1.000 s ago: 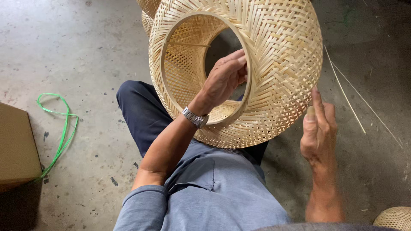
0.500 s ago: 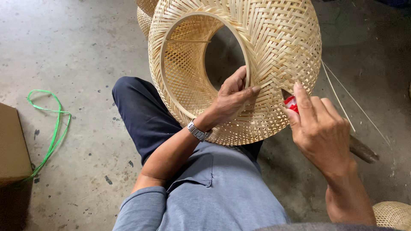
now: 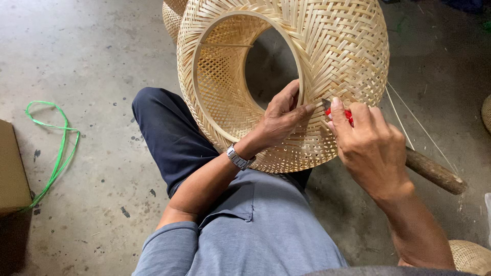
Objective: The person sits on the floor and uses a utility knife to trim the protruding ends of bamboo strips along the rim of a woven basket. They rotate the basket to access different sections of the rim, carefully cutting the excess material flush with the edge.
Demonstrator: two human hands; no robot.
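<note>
Head view: I see a large woven bamboo shade point(image 3: 337, 56) resting on the lap over the concrete floor point(image 3: 92, 61). My left hand point(image 3: 279, 120) grips its inner rim; my right hand point(image 3: 371, 145) clenches a small red-handled tool point(image 3: 347, 115), probably a cutter, against the weave.

brown cardboard box point(image 3: 13, 171) at left edge.

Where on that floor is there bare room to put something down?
The widest bare concrete lies left of the person's knee, between it and the green strap beside the cardboard box. A narrower strip lies on the right, past the wooden stick. The middle is crowded: the woven bamboo shade, left hand and right hand with its red-handled tool.
</note>
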